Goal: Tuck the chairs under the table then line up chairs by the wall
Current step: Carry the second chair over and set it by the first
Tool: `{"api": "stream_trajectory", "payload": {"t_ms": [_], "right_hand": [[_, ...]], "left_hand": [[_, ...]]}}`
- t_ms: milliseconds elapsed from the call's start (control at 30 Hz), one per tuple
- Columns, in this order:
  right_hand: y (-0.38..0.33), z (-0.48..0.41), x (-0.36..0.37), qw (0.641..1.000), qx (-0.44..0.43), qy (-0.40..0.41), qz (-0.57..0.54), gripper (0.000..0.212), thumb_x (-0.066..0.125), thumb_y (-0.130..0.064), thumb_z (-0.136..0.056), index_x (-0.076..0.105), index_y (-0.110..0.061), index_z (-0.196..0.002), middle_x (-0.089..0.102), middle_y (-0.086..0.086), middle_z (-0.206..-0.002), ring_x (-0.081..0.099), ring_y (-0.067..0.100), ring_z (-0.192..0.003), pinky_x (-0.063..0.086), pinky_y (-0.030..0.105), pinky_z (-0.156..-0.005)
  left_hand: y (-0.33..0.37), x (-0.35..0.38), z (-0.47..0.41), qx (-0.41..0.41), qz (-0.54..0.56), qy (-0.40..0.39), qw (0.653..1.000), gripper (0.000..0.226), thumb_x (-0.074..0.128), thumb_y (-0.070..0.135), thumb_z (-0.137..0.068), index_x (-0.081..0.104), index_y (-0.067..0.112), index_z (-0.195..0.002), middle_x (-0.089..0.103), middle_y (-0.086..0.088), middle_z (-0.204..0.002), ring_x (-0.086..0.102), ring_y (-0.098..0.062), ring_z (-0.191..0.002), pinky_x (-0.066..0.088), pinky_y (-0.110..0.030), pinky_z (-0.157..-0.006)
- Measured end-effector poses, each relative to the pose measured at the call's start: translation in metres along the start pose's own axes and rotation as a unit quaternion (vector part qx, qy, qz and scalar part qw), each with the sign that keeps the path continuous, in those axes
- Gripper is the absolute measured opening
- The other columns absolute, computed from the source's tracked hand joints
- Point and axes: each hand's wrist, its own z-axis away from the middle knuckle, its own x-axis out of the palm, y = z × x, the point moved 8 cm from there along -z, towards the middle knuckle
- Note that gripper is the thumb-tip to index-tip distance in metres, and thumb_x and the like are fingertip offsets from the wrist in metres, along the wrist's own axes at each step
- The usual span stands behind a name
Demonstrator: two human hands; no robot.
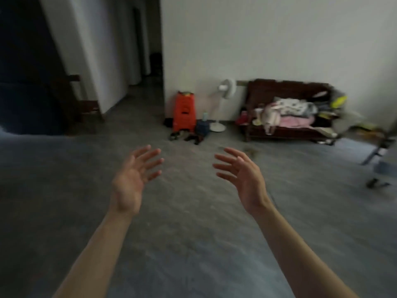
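Note:
My left hand [134, 179] and my right hand [242, 176] are stretched out in front of me over the grey floor, palms turned inward, fingers spread, nothing in either. A stack of orange plastic stools [184, 111] stands against the white wall straight ahead, well beyond my fingertips. At the far left edge a dark wooden chair or piece of furniture [73, 100] shows only partly in shadow. No table is in view. The picture is blurred.
A white standing fan [225, 104] is right of the stools, with shoes [187, 136] and a blue container [203, 127] on the floor. A dark wooden bench [287, 110] piled with clothes lines the wall. A metal frame [378, 151] stands at the right edge. A corridor [148, 67] opens behind left.

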Motion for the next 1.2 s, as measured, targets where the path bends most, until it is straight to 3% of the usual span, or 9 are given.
{"api": "stream_trajectory", "payload": {"t_ms": [233, 400, 600, 933, 1200], "right_hand": [[-0.088, 0.035, -0.225, 0.972, -0.090, 0.212, 0.052, 0.041, 0.049, -0.029, -0.095, 0.062, -0.014, -0.131, 0.074, 0.016, -0.124, 0.073, 0.035, -0.109, 0.060, 0.041, -0.086], [-0.136, 0.044, -0.362, 0.942, -0.129, 0.299, 0.079, 0.044, 0.047, -0.030, -0.096, 0.061, -0.013, -0.133, 0.073, 0.015, -0.127, 0.071, 0.036, -0.113, 0.059, 0.038, -0.084], [-0.184, 0.021, -0.492, 0.914, -0.155, 0.356, 0.116, 0.043, 0.043, -0.031, -0.099, 0.060, -0.014, -0.135, 0.072, 0.014, -0.128, 0.070, 0.036, -0.116, 0.058, 0.041, -0.089], [-0.199, -0.030, -0.679, 0.870, -0.170, 0.439, 0.147, 0.040, 0.044, -0.032, -0.099, 0.064, -0.020, -0.131, 0.072, 0.014, -0.128, 0.069, 0.035, -0.116, 0.055, 0.043, -0.090], [-0.261, -0.034, -0.832, 0.775, -0.209, 0.572, 0.168, 0.039, 0.043, -0.029, -0.099, 0.065, -0.020, -0.129, 0.072, 0.016, -0.127, 0.070, 0.035, -0.113, 0.054, 0.045, -0.090]], "left_hand": [[-0.113, 0.268, -0.058, -0.070, 0.013, -0.243, 0.967, 0.044, 0.032, 0.040, -0.107, 0.065, 0.022, -0.128, 0.073, -0.006, -0.131, 0.069, -0.030, -0.119, 0.055, -0.042, -0.089], [-0.186, 0.442, -0.070, -0.105, 0.028, -0.348, 0.931, 0.046, 0.037, 0.043, -0.100, 0.064, 0.022, -0.130, 0.072, -0.006, -0.131, 0.069, -0.031, -0.119, 0.053, -0.045, -0.089], [-0.246, 0.603, -0.095, -0.127, 0.062, -0.420, 0.896, 0.043, 0.037, 0.045, -0.101, 0.072, 0.032, -0.122, 0.071, -0.007, -0.133, 0.068, -0.031, -0.120, 0.051, -0.043, -0.086], [-0.384, 0.793, -0.155, -0.171, 0.077, -0.490, 0.851, 0.045, 0.033, 0.041, -0.105, 0.063, 0.022, -0.132, 0.072, -0.006, -0.132, 0.069, -0.030, -0.119, 0.051, -0.043, -0.088], [-0.484, 0.991, -0.188, -0.225, 0.111, -0.580, 0.775, 0.046, 0.033, 0.040, -0.104, 0.062, 0.020, -0.132, 0.072, -0.007, -0.132, 0.070, -0.028, -0.114, 0.052, -0.042, -0.086]]}}
